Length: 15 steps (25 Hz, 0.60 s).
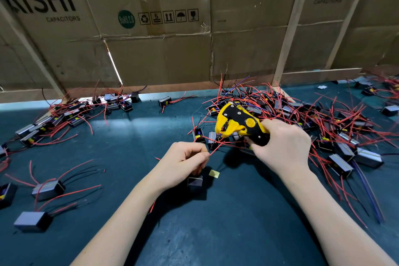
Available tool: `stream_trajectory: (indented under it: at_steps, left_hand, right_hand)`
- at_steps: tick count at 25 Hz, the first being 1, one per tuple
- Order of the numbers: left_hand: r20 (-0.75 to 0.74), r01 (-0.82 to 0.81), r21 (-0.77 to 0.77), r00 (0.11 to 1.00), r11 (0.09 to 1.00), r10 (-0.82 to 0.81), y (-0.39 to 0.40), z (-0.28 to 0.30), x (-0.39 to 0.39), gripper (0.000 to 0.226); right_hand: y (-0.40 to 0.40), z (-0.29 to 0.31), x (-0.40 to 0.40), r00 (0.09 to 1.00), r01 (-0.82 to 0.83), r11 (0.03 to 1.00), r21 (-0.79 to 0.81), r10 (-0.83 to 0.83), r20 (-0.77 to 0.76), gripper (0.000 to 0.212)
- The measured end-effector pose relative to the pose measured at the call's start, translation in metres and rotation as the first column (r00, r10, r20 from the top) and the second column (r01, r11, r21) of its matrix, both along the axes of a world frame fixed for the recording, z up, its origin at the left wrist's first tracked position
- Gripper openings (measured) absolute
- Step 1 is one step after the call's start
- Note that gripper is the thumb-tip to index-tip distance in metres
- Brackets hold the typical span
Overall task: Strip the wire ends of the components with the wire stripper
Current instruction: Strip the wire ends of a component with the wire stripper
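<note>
The right hand point(282, 147) grips the yellow and black wire stripper point(239, 123) by its handles, just above the table point(216, 222). The tool's mouth points left and sits on a red wire point(216, 148). The left hand point(183, 162) pinches that wire near its end. A small black box point(195, 182) hangs under the left hand. A big pile of boxes with red wires point(313, 119) lies behind the right hand. More boxes point(47, 188) lie on the left.
</note>
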<state>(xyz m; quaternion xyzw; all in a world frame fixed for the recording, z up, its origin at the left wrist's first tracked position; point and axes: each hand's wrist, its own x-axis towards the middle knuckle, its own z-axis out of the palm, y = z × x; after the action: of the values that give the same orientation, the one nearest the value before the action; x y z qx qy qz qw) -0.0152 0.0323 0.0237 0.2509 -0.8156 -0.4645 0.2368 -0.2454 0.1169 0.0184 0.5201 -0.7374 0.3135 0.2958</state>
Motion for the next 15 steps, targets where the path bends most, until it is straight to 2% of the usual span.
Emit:
stream_trajectory:
  at_steps: [6, 15]
  left_hand:
    - [-0.065, -0.047, -0.020, 0.997, 0.999, 0.045, -0.003, 0.003, 0.002, 0.030]
    - [-0.003, -0.091, -0.058, 0.996, 0.994, 0.091, -0.002, 0.003, 0.001, 0.034]
  right_hand:
    - [0.000, -0.005, -0.012, 0.995, 0.090, 0.996, 0.030, -0.088, -0.048, 0.042]
    - [0.000, -0.003, -0.001, 0.999, -0.024, 0.998, 0.061, 0.025, -0.022, 0.037]
